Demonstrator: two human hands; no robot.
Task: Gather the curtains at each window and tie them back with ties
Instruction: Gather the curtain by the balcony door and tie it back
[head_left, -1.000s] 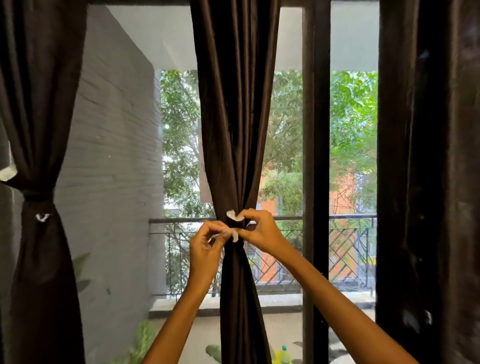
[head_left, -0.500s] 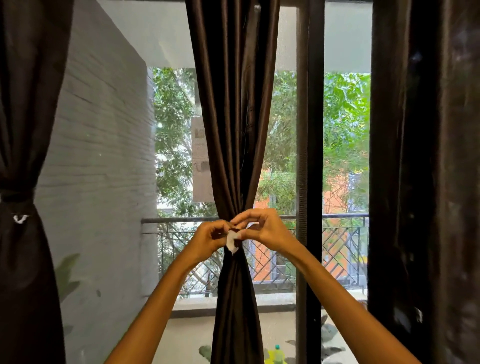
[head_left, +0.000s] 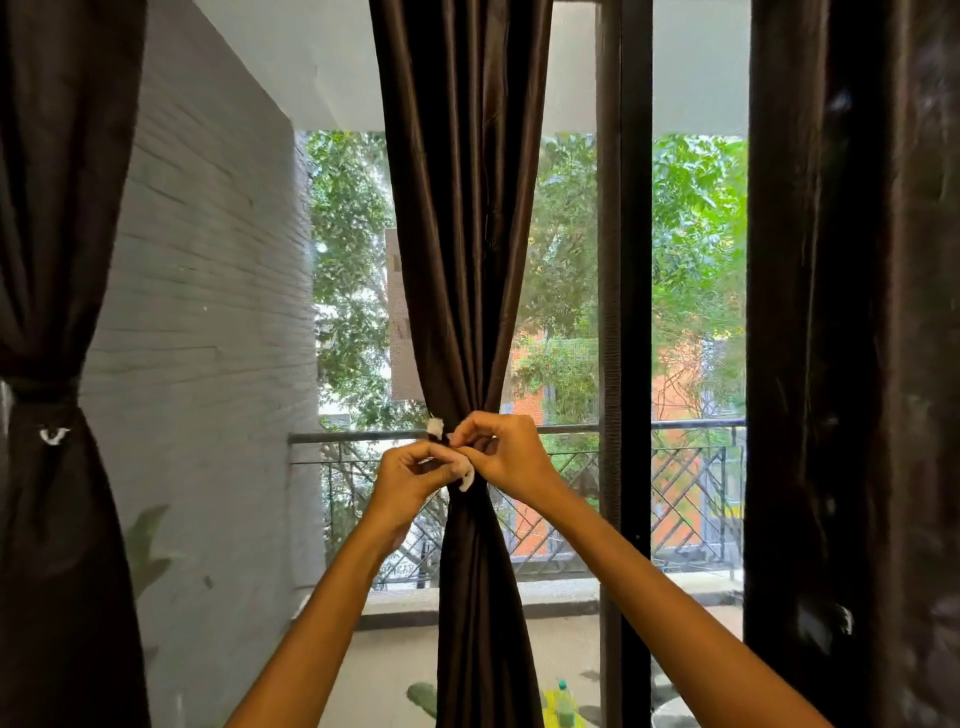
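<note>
Curtain (head_left: 462, 260) at the middle window stays cinched while the left hand (head_left: 410, 478) and right hand (head_left: 501, 457), now closer together, pinch the white tie (head_left: 466, 475) ends, so the knot looks nearly tightened.

Balcony floor (head_left: 561, 654) with green bottle (head_left: 563, 701) and leafy plant (head_left: 423, 696).

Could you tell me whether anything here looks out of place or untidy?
Only the right curtain stands out: it hangs loose, with no tie visible, while the left curtain is tied and both hands are knotting the white tie on the middle curtain.
</note>
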